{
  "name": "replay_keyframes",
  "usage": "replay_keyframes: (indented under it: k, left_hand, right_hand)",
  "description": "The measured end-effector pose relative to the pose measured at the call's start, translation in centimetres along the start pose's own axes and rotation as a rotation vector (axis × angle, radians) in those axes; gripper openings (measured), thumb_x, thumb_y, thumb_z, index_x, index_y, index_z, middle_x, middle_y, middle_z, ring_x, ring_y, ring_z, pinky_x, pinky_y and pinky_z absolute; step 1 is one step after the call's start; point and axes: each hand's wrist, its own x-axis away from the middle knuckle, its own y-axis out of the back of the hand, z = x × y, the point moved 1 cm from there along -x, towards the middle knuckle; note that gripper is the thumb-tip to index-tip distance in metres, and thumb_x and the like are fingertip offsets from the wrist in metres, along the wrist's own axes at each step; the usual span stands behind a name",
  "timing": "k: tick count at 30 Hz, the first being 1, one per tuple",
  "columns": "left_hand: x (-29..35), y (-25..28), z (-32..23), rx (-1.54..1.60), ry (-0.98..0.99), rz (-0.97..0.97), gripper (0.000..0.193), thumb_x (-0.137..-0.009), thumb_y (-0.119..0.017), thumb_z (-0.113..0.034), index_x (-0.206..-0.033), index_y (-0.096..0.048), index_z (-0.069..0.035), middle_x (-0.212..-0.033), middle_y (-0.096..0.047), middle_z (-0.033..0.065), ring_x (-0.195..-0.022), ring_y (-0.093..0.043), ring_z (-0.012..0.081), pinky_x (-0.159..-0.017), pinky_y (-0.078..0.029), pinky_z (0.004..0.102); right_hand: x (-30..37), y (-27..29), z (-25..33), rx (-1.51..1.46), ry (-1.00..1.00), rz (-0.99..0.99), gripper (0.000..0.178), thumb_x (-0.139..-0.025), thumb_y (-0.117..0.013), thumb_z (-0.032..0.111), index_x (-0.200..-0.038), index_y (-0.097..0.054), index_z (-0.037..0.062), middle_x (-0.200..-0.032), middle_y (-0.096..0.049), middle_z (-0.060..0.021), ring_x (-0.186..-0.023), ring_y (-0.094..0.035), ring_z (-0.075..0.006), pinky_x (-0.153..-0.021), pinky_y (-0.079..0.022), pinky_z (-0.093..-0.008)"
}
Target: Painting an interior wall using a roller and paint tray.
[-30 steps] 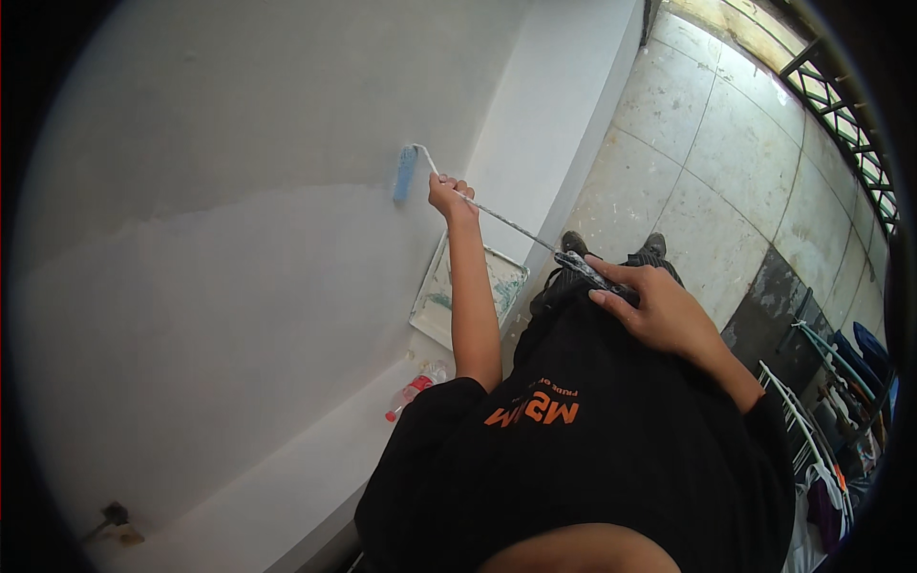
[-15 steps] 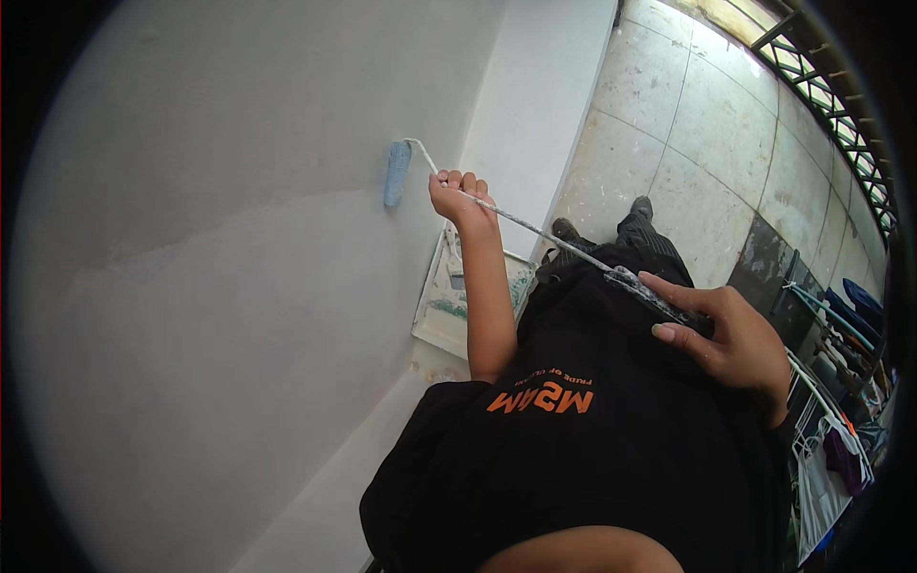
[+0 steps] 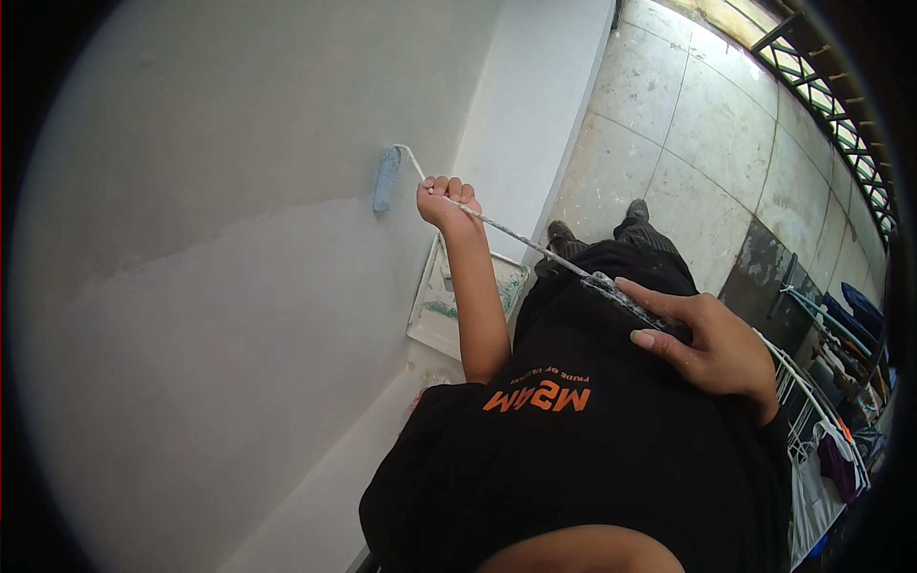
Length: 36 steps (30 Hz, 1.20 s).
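The roller [image 3: 386, 180] is moving a bit left along the wall [image 3: 239, 105], working beside the pale patch [image 3: 239, 334]. Left hand [image 3: 449, 202] fingers are gripping its rod [image 3: 521, 236]; right hand [image 3: 714, 342] fingers are holding its handle [image 3: 616, 293].

The long paint roller [image 3: 535, 246] I hold runs slantwise, its head at the upper left. Its sleeve [image 3: 387, 179] is pale blue and nearly upright in view — set at the grey wall [image 3: 239, 115], right where the darker upper area meets the paler one; whether it touches, I cannot tell. A bent white wire [image 3: 415, 164] leaves the sleeve's top, passes through my left grip [image 3: 451, 202] and goes on as a thin, straight rod [image 3: 506, 230], mottled white and grey. The dark handle [image 3: 619, 298], smeared with white, lies between my right grip's [image 3: 721, 344] thumb and forefinger — its far end hidden behind the hand.
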Motion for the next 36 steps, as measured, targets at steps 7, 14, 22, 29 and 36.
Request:
replay_keyframes:
  k: [7, 14, 22, 29, 36]
  left_hand:
    - [-5.3, 2.9, 3.5, -0.071, 0.076, -0.111, 0.016, -0.080, -0.033, -0.018, -0.065, -0.035, -0.018, -0.047, -0.029, -0.0061, -0.035, -0.021, 0.0081, -0.033, -0.018, 0.0229]
    - [-7.8, 6.5, 4.3, -0.498, 0.058, -0.197, 0.022, -0.084, -0.036, -0.021, -0.070, -0.050, -0.011, -0.052, -0.045, 0.0008, -0.033, -0.036, 0.0124, -0.030, -0.027, 0.0258]
    - [-3.6, 0.1, -2.1, -2.156, -1.004, 0.222, 0.015, -0.078, -0.058, -0.021, -0.085, -0.066, -0.010, -0.084, -0.064, 0.0068, -0.077, -0.062, 0.0255, -0.068, -0.046, 0.0405]
    - [-9.8, -5.5, -7.6, -2.660, -1.554, 1.192, 0.009, -0.062, -0.072, -0.011, -0.067, -0.066, -0.016, -0.076, -0.060, 0.0007, -0.080, -0.053, 0.0175, -0.075, -0.036, 0.0327]
    - [-10.9, -8.5, -5.1, -3.025, -1.492, 1.332, 0.014, -0.058, -0.073, -0.009, -0.060, -0.064, -0.019, -0.079, -0.055, -0.0022, -0.089, -0.049, 0.0157, -0.082, -0.035, 0.0338]
  right_hand:
    - [-5.6, -0.1, -3.7, 0.084, 0.037, -0.105, 0.045, -0.087, -0.054, 0.025, -0.127, -0.045, 0.0056, -0.107, -0.060, -0.0199, -0.098, -0.059, -0.0277, -0.085, -0.044, -0.0325]
    - [-7.7, -0.7, -8.9, -0.035, 0.100, -0.111, 0.046, -0.086, -0.056, 0.024, -0.125, -0.046, 0.0036, -0.092, -0.063, -0.0144, -0.082, -0.057, -0.0144, -0.078, -0.044, -0.0279]
    - [-7.3, -1.3, -12.2, -0.099, 0.081, -0.245, 0.049, -0.082, -0.061, 0.022, -0.125, -0.047, 0.0032, -0.097, -0.063, -0.0143, -0.085, -0.056, -0.0139, -0.079, -0.044, -0.0277]
    - [-7.5, -1.2, -12.7, -0.082, 0.053, -0.264, 0.052, -0.080, -0.062, 0.025, -0.123, -0.047, -0.0013, -0.109, -0.059, -0.0191, -0.096, -0.057, -0.0198, -0.084, -0.043, -0.0292]
    - [-7.3, -1.5, -13.1, -0.146, 0.063, -0.273, 0.052, -0.080, -0.063, 0.026, -0.124, -0.048, 0.0038, -0.092, -0.062, -0.0185, -0.080, -0.057, -0.0181, -0.076, -0.044, -0.0297]
